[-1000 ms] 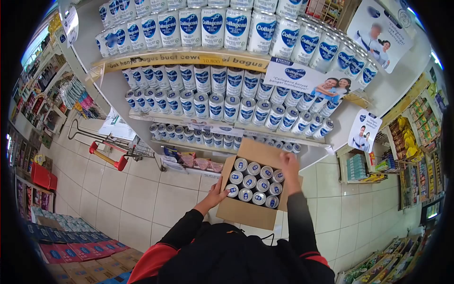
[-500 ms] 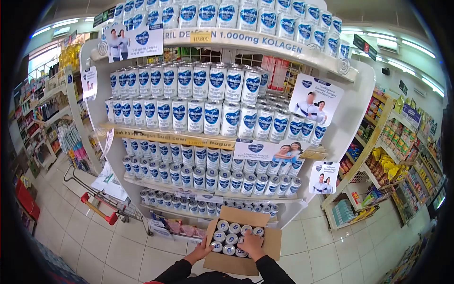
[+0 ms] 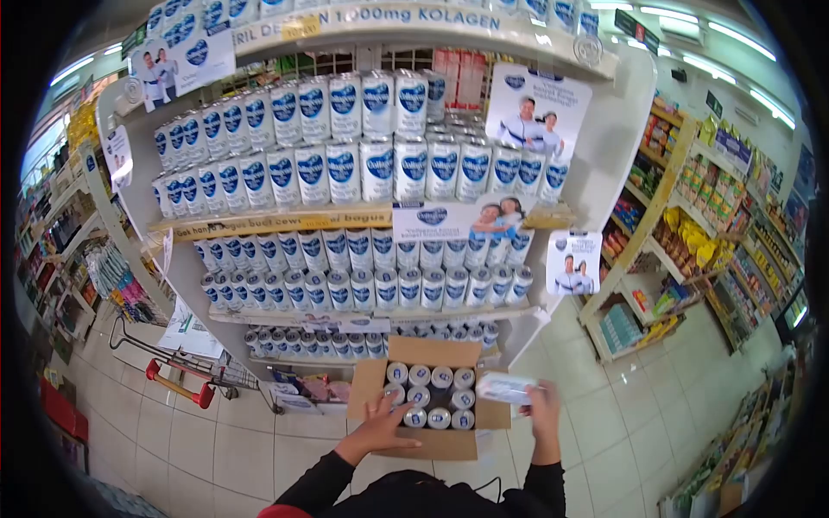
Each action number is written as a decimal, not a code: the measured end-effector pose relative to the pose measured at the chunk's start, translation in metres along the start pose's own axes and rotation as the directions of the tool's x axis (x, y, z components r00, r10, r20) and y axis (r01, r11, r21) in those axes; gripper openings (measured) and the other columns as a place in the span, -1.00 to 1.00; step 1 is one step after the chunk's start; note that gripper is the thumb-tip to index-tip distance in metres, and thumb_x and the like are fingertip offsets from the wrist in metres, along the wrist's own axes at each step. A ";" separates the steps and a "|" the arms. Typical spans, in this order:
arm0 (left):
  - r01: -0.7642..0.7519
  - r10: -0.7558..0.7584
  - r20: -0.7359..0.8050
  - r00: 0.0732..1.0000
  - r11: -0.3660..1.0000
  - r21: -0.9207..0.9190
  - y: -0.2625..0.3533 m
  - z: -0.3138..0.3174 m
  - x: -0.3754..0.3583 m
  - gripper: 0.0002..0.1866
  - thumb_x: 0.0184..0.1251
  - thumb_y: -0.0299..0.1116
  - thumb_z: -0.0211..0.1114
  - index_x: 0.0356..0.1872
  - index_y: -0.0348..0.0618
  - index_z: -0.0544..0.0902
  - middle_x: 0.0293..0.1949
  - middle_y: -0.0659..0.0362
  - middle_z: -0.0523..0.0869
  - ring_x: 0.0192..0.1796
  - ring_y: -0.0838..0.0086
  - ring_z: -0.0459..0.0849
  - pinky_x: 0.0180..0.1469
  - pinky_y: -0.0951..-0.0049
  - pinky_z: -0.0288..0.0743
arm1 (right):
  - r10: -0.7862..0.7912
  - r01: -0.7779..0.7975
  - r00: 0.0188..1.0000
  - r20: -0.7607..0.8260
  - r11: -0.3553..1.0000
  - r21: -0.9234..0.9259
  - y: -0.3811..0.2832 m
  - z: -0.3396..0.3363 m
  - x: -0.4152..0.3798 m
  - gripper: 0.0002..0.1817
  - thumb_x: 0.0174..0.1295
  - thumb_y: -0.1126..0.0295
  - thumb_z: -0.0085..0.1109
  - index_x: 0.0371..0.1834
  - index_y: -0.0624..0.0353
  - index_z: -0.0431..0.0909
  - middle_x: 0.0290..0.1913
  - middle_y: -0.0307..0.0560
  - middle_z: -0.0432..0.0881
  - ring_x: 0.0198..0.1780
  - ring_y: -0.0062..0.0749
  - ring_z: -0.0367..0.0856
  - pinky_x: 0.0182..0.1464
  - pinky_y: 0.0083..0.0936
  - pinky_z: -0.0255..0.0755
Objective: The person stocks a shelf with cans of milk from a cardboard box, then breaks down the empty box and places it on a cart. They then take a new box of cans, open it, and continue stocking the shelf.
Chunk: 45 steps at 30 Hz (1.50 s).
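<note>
An open cardboard box [image 3: 432,350] with its flaps spread stands low in front of the display, and several upright cans [image 3: 419,395] show their tops inside it. Near the middle of the rows is a dark gap. My left hand [image 3: 380,429] lies over the box's left front edge, fingers spread, with nothing held in it. To the right of the box, my right hand [image 3: 542,407] grips a white can [image 3: 507,388] by one end; the can is tilted onto its side above the right flap.
A display rack [image 3: 285,222] full of blue and white cans rises ahead, with printed cards [image 3: 574,262] on it. A cart [image 3: 180,384] with a red handle stands at the left. Stocked shelves [image 3: 639,242] line the right side.
My right hand has come out of the box and moved right with a can in it. My left hand has shifted onto the box's front left part. The view has also moved.
</note>
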<state>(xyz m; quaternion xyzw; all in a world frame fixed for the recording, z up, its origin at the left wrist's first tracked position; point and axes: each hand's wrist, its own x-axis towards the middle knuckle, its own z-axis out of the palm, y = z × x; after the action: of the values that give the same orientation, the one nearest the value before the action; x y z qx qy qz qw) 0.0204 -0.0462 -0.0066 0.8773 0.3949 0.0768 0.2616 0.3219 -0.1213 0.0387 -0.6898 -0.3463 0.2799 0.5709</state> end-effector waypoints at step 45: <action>0.501 -0.214 -0.687 0.694 0.829 0.249 0.027 0.132 0.028 -0.22 -0.67 -0.13 0.51 -0.20 -0.02 0.33 -0.22 0.09 0.33 -0.10 0.15 0.33 0.02 0.10 0.17 | -0.625 0.678 -0.579 0.524 -0.726 -0.117 -0.391 0.064 0.384 -0.52 -0.16 0.42 0.20 -0.09 0.32 0.39 -0.17 0.17 0.50 -0.21 -0.04 0.53 -0.25 -0.35 0.44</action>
<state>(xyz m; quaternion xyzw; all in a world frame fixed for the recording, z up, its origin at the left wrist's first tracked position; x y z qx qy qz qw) 0.1018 -0.0931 -0.1071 0.7367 0.6330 0.2271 -0.0709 0.4417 0.2649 0.4137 -0.0896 -0.8436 -0.4660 0.2514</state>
